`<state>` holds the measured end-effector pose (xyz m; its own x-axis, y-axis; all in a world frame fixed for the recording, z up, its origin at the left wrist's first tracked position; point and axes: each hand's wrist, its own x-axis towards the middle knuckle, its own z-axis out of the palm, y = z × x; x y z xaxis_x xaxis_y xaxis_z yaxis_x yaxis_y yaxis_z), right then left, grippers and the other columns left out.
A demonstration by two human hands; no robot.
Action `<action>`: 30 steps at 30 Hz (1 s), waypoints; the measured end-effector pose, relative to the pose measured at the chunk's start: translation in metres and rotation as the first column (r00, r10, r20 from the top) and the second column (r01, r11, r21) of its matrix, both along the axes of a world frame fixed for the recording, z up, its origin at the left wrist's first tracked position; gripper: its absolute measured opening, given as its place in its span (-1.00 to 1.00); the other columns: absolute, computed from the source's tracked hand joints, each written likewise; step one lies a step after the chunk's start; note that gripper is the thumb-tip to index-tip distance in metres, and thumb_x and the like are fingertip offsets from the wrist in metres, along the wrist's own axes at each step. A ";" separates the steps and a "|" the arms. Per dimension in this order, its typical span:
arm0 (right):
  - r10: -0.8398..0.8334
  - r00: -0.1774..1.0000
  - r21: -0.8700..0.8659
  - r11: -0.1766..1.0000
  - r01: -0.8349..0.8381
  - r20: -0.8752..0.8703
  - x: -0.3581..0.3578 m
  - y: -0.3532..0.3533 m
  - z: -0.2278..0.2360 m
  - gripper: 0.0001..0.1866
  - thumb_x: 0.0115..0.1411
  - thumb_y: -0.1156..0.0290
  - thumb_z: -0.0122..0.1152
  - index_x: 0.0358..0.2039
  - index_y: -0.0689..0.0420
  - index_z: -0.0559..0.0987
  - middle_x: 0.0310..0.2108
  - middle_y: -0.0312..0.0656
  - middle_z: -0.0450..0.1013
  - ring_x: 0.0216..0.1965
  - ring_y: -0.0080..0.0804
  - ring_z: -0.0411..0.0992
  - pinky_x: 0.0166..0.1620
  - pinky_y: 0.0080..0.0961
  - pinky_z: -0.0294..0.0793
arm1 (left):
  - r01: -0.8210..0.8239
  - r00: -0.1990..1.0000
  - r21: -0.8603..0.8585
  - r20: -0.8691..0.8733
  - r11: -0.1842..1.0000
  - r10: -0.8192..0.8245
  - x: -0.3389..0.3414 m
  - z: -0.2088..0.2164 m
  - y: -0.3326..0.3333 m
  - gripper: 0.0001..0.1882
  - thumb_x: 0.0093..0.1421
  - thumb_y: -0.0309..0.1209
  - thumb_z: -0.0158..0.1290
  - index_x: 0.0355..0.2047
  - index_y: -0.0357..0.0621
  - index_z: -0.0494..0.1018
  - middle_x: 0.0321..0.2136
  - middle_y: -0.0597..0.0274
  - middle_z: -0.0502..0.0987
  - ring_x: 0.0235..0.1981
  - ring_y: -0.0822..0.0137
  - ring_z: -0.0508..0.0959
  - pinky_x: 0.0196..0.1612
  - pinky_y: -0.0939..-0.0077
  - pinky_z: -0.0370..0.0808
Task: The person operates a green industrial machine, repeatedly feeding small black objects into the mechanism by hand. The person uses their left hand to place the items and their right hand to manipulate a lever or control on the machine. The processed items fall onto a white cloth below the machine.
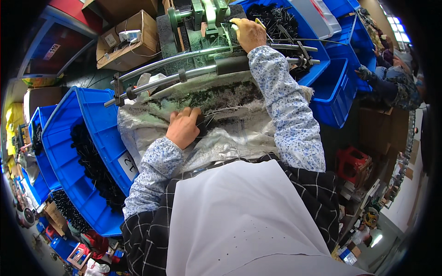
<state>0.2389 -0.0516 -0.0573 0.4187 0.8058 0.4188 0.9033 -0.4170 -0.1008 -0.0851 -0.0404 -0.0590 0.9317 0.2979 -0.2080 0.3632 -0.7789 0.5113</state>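
Note:
My right hand (250,35) reaches forward to the machine (211,14), beside its wheel. Yellow coverings show on its fingertips; the fingers are bent in a pinch, and what they hold is too small to make out. A thin wire guide stands just left of it. My left hand (183,128) rests on a whitish woven sheet (244,141) spread across my lap, its fingers curled down. Something dark lies under its palm side, mostly hidden. Dark bristle scraps (225,97) and loose fibres litter the sheet. Both arms wear blue flowered sleeves.
Two metal rails (193,56) cross in front of the machine. On the left stands a blue bin (69,142) with black bristly pieces; another blue bin (306,28) of them is at the back right. A cardboard box (142,39), a red stool (352,163) and a co-worker (391,85) surround me.

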 end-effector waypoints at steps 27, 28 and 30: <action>-0.103 0.988 -0.041 0.994 0.098 -0.120 -0.045 0.026 -0.004 -0.70 -0.03 0.31 0.10 -0.26 0.11 0.54 -0.37 -0.16 0.51 -0.21 -0.21 0.43 -0.17 -0.22 0.32 | -0.141 0.833 -0.334 0.469 0.932 0.293 0.011 0.059 0.038 -0.73 -0.02 -0.59 0.08 -0.25 -0.21 0.38 -0.25 0.12 0.42 -0.28 0.25 0.46 -0.21 0.51 0.42; -0.093 0.991 -0.027 0.996 0.091 -0.099 -0.046 0.025 -0.003 -0.70 -0.03 0.30 0.10 -0.26 0.09 0.54 -0.36 -0.17 0.51 -0.20 -0.22 0.43 -0.17 -0.22 0.32 | -0.138 0.828 -0.331 0.479 0.933 0.293 0.012 0.058 0.038 -0.73 -0.01 -0.59 0.08 -0.24 -0.21 0.38 -0.25 0.12 0.42 -0.29 0.25 0.47 -0.21 0.51 0.42; -0.098 0.992 -0.038 0.995 0.096 -0.075 -0.044 0.022 0.000 -0.71 -0.03 0.29 0.11 -0.25 0.07 0.54 -0.35 -0.18 0.51 -0.19 -0.23 0.43 -0.17 -0.21 0.31 | -0.133 0.817 -0.327 0.498 0.936 0.290 0.012 0.056 0.038 -0.72 0.01 -0.58 0.08 -0.22 -0.21 0.38 -0.24 0.12 0.43 -0.29 0.25 0.47 -0.20 0.50 0.43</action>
